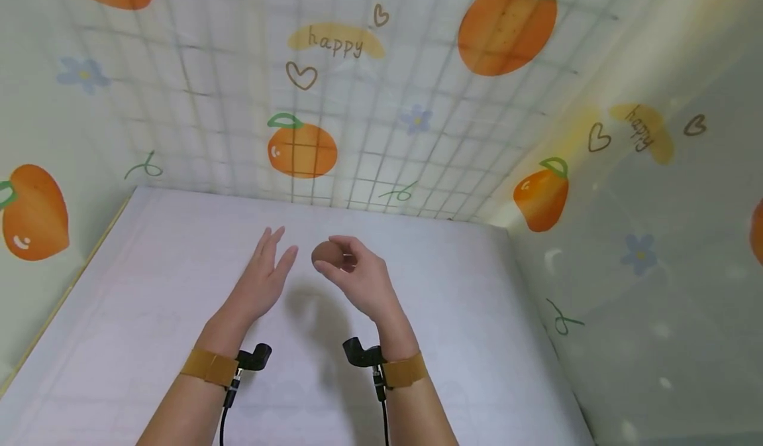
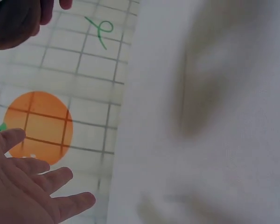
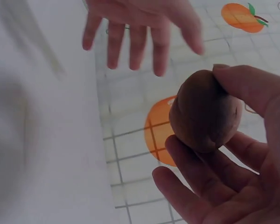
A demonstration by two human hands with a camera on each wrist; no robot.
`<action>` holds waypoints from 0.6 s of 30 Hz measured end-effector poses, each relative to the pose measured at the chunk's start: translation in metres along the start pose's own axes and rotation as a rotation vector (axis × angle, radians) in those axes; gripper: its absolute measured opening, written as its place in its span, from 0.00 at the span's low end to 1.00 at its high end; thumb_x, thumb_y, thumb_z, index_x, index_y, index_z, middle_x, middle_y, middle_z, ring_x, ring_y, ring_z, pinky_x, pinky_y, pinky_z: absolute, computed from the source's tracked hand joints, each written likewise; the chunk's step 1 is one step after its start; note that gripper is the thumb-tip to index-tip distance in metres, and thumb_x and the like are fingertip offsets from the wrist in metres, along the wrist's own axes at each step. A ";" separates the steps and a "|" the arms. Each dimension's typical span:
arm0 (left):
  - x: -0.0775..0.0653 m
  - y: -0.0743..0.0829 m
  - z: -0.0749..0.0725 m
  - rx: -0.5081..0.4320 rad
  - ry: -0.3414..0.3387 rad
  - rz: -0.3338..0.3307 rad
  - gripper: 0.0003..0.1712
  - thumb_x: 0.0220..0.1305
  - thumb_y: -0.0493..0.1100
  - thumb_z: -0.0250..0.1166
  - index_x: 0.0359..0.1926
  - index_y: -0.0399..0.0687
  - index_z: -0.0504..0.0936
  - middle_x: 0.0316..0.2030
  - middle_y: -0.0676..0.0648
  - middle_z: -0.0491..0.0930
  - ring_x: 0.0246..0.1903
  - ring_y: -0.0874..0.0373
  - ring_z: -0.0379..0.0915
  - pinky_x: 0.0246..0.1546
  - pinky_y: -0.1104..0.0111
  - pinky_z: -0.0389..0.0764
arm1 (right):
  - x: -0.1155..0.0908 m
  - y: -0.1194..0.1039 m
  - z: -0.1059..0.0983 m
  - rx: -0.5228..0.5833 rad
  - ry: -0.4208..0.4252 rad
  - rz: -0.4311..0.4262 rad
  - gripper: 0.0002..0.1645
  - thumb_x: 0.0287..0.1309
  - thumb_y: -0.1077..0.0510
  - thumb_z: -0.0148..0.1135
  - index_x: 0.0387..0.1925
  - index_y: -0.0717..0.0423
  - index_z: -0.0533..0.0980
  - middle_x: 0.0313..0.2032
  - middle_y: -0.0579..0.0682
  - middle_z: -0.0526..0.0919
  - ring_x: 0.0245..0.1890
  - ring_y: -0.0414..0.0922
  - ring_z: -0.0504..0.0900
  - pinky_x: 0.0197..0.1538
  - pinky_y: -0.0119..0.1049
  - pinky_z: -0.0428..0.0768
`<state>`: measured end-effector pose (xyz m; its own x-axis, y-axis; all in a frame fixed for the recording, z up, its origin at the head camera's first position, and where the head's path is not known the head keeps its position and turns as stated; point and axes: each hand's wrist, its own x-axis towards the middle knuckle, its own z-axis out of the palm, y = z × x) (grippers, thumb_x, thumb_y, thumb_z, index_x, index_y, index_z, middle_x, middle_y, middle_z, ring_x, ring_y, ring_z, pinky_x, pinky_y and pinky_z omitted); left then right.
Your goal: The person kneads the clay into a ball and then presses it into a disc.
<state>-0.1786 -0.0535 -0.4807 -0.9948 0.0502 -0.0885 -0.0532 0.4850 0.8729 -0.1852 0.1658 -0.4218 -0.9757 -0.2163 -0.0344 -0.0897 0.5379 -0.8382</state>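
My right hand [image 1: 368, 283] holds a rounded brown lump [image 1: 326, 254] above the white surface, thumb on one side and fingers on the other. In the right wrist view the lump [image 3: 204, 112] is egg-like, with creases and a small pointed bump at its lower end; its exact kind cannot be told. My left hand [image 1: 265, 279] hovers to its left with straight, spread fingers and holds nothing. A small gap separates the left fingertips from the lump. Part of the lump [image 2: 14, 23] enters the left wrist view at the top left corner.
A white tabletop [image 1: 453, 313] lies under both hands, with the shadows of the hands on it. A fabric backdrop [image 1: 363, 101] printed with oranges, hearts and a grid rises behind and at both sides. Black wrist cameras [image 1: 255, 357] with cables sit on tan straps.
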 end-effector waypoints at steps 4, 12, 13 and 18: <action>0.002 0.004 0.000 -0.044 0.014 -0.002 0.48 0.80 0.76 0.39 0.89 0.61 0.42 0.89 0.47 0.33 0.87 0.39 0.33 0.80 0.29 0.46 | -0.002 0.000 0.008 0.000 -0.032 -0.007 0.37 0.65 0.37 0.75 0.72 0.35 0.75 0.59 0.42 0.85 0.61 0.48 0.85 0.58 0.47 0.87; 0.005 0.015 0.002 -0.133 0.018 0.016 0.51 0.77 0.79 0.40 0.88 0.64 0.40 0.88 0.45 0.42 0.87 0.41 0.40 0.78 0.29 0.52 | -0.006 -0.002 0.024 0.012 -0.093 -0.045 0.38 0.65 0.36 0.75 0.72 0.37 0.75 0.60 0.37 0.85 0.62 0.45 0.85 0.60 0.46 0.87; 0.005 0.016 0.002 -0.156 0.009 0.014 0.51 0.76 0.80 0.41 0.88 0.65 0.39 0.88 0.45 0.43 0.87 0.42 0.41 0.78 0.28 0.53 | -0.007 -0.003 0.027 0.006 -0.095 -0.054 0.37 0.65 0.37 0.75 0.72 0.37 0.75 0.60 0.37 0.85 0.62 0.44 0.85 0.61 0.47 0.87; 0.005 0.020 0.003 -0.231 -0.010 0.004 0.51 0.75 0.80 0.46 0.88 0.71 0.40 0.87 0.45 0.48 0.86 0.44 0.47 0.75 0.27 0.59 | -0.009 -0.004 0.038 -0.025 -0.108 -0.113 0.34 0.66 0.40 0.75 0.71 0.35 0.76 0.59 0.37 0.86 0.60 0.41 0.86 0.64 0.45 0.85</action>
<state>-0.1844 -0.0411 -0.4646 -0.9943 0.0605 -0.0883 -0.0687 0.2720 0.9598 -0.1687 0.1340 -0.4387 -0.9321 -0.3622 0.0001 -0.2040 0.5249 -0.8264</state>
